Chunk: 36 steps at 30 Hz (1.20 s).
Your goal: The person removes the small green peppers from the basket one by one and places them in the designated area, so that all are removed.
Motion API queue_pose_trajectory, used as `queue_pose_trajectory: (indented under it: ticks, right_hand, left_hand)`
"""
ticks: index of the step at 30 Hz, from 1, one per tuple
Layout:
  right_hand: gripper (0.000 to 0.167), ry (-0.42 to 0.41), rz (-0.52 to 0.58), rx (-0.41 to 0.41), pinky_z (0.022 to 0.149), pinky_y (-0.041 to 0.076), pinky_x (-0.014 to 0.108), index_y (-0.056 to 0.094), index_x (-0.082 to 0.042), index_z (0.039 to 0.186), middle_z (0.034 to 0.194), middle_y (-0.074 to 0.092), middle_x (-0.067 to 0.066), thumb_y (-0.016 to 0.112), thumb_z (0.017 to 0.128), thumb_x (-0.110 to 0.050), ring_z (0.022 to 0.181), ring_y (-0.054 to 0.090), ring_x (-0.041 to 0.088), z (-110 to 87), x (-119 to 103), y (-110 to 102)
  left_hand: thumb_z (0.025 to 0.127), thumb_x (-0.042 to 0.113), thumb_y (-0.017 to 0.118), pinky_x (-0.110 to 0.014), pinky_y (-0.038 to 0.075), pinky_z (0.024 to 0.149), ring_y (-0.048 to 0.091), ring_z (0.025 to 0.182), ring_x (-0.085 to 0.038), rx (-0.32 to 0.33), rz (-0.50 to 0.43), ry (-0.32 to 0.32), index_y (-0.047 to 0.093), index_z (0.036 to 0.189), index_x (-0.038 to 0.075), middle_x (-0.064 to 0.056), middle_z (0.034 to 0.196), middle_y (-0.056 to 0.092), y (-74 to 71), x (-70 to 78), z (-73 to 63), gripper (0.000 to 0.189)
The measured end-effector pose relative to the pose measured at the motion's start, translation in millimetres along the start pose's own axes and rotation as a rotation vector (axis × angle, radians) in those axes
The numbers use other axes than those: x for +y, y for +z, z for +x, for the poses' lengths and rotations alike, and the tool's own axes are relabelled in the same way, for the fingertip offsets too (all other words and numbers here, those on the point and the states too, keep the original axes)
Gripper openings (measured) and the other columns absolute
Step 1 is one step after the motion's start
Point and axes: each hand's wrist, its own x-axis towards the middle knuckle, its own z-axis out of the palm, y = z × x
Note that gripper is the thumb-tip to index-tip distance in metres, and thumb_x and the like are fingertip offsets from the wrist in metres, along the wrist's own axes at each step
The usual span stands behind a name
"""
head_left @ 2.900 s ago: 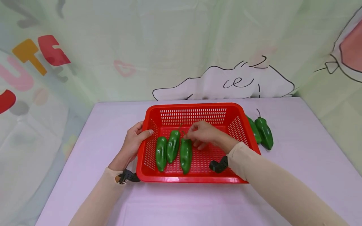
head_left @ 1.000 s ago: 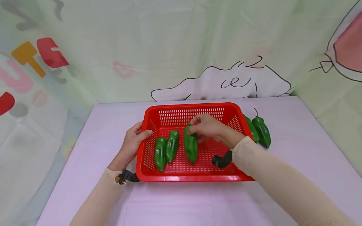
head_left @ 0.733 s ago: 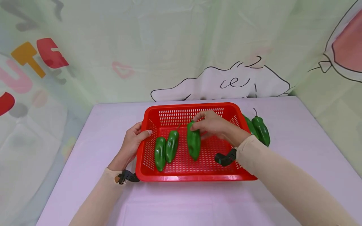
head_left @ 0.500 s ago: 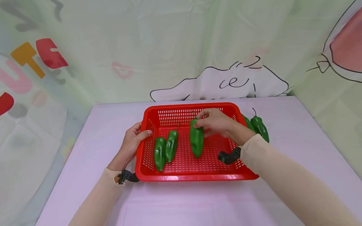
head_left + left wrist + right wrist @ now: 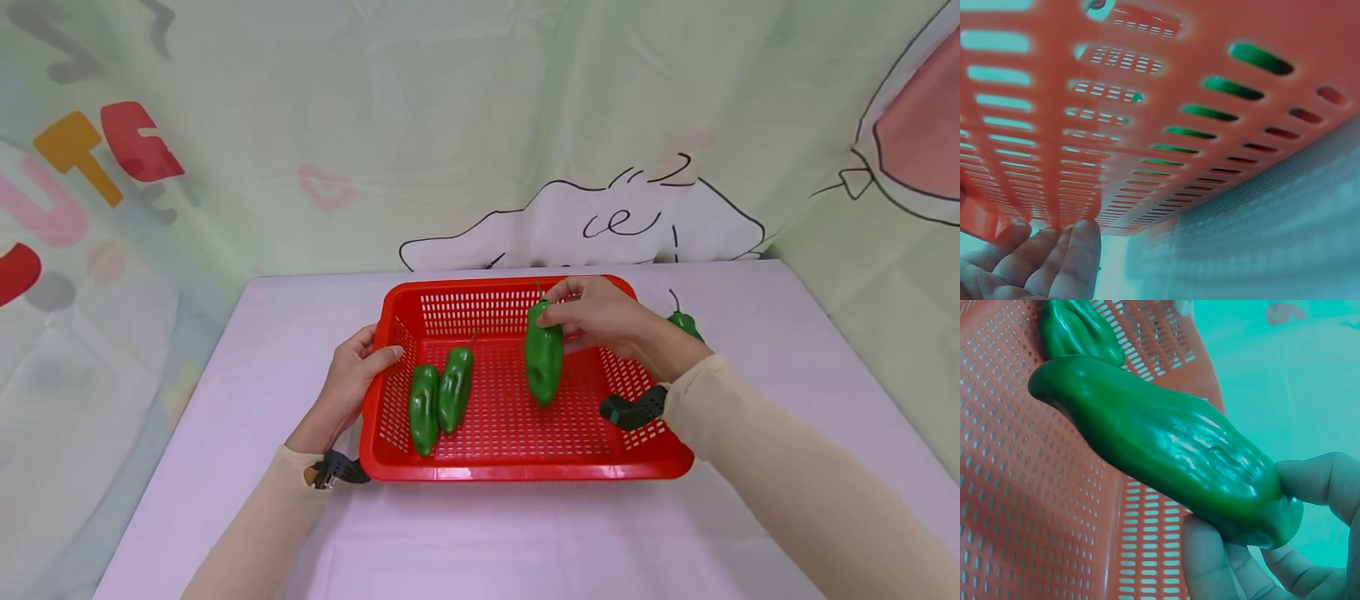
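My right hand [image 5: 603, 317] pinches a long green pepper [image 5: 544, 358] near its stem end, thumb on one side and fingers on the other. It hangs tip down over the inside of a red plastic basket [image 5: 525, 473]. In the right wrist view the held pepper [image 5: 1166, 444] spans the middle, slanting above the perforated wall. At the basket's left side my left hand [image 5: 352, 375] grips the rim, thumb over the top. Its fingers [image 5: 1079, 256] press the outer wall in the left wrist view. Two more green peppers, one [image 5: 423, 408] beside another [image 5: 455, 387], lie in the basket's left part.
Right of the basket, another green pepper [image 5: 684, 323] shows on the lilac-covered table [image 5: 465, 542], mostly hidden behind my right forearm. A pale printed curtain [image 5: 450, 125] stands behind the table and at both sides.
My right hand has lifted the third pepper off the basket floor and carried it right and away from me. The forearm now covers most of the peppers outside. My left hand stays put.
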Motion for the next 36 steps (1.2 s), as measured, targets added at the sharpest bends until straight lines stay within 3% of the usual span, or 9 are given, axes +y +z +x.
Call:
queue_pose_trajectory:
  ticks: [5,15,31,36]
  right_hand:
    - [0.037,-0.019,0.014,0.006,0.082,0.066,0.04,0.05,0.003,0.125,0.1,0.07,0.006,0.068,0.097,-0.013,0.077,0.063,0.015,-3.5,-1,-7]
    - [0.037,-0.052,0.004,0.024,0.082,0.066,0.039,0.049,0.006,0.127,0.105,0.066,0.011,0.065,0.098,-0.012,0.082,0.067,0.017,-8.9,1,-20]
    - [0.044,-0.043,0.003,0.05,0.08,0.065,0.034,0.045,0.004,0.136,0.102,0.065,0.004,0.062,0.101,-0.016,0.08,0.063,0.013,-21.3,5,-50]
    - [0.045,-0.044,-0.025,0.06,0.082,0.065,0.034,0.043,0.003,0.137,0.107,0.065,0.006,0.061,0.102,-0.018,0.085,0.066,0.016,-25.6,8,-60]
  left_hand:
    - [0.101,0.015,0.061,-0.044,0.064,0.083,0.07,0.113,-0.041,0.005,0.0,-0.004,0.048,0.151,0.005,-0.025,0.136,0.062,0.1,-0.4,0.1,0.052]
    - [0.101,0.014,0.061,-0.043,0.064,0.083,0.07,0.112,-0.04,0.01,-0.003,-0.005,0.048,0.15,0.004,-0.025,0.135,0.062,0.9,0.7,-0.6,0.051]
    - [0.101,0.014,0.061,-0.044,0.064,0.083,0.071,0.113,-0.04,0.018,0.006,-0.007,0.048,0.15,0.005,-0.025,0.135,0.062,1.3,1.0,0.0,0.051]
    - [0.101,0.014,0.061,-0.045,0.064,0.083,0.07,0.113,-0.041,0.013,0.003,-0.007,0.048,0.15,0.004,-0.025,0.135,0.062,2.0,0.7,0.1,0.051]
